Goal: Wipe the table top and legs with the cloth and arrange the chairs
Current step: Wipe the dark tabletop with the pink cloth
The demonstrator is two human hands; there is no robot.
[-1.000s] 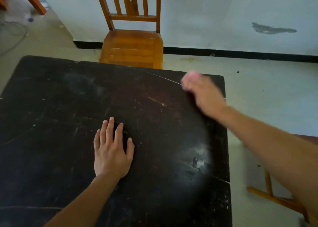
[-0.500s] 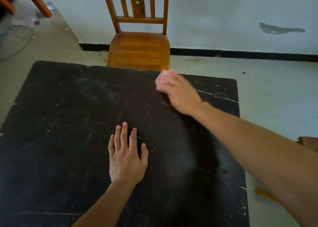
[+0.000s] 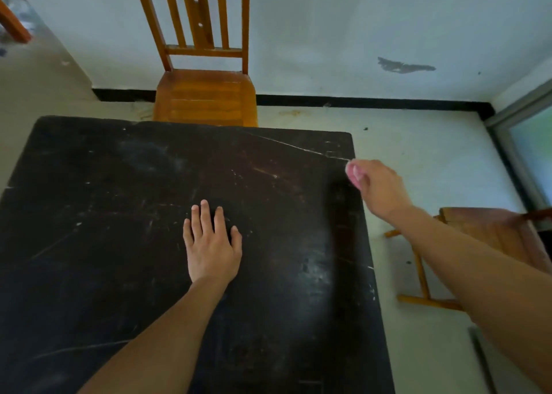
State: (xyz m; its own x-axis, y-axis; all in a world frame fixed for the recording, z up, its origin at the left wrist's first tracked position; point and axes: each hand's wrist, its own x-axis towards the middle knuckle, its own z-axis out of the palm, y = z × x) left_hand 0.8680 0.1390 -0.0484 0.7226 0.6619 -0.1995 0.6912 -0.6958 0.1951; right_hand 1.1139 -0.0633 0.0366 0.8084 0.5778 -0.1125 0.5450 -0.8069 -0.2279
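Pink cloth [image 3: 352, 173]: bunched in your right hand [image 3: 383, 192], at the right edge of the table [image 3: 104, 184] near its far corner; only a small wad shows past the fingers.
Right-hand fingers: curled round the cloth, blurred, with the hand partly out over the edge.
Left hand [image 3: 210, 244]: flat on the top, fingers straight and slightly spread, holding nothing.
Chairs: far chair [image 3: 206, 97] sits at the far edge, and the right chair [image 3: 493, 235] is just beside the right edge.
Risk, cloth: you're wiping with a tight wad, so contact looks small. Expect missed streaks, and pale dusty patches show front-right.
Risk, edge: a stroke that runs off the side could drop the cloth to the floor.
Risk, palm: the braced left hand likely smears its spot — lift it and wipe there too.
Risk, chair: your right forearm passes over the right chair, so a low sweep could knock it.
Left to do: legs and chairs, by my judgement.
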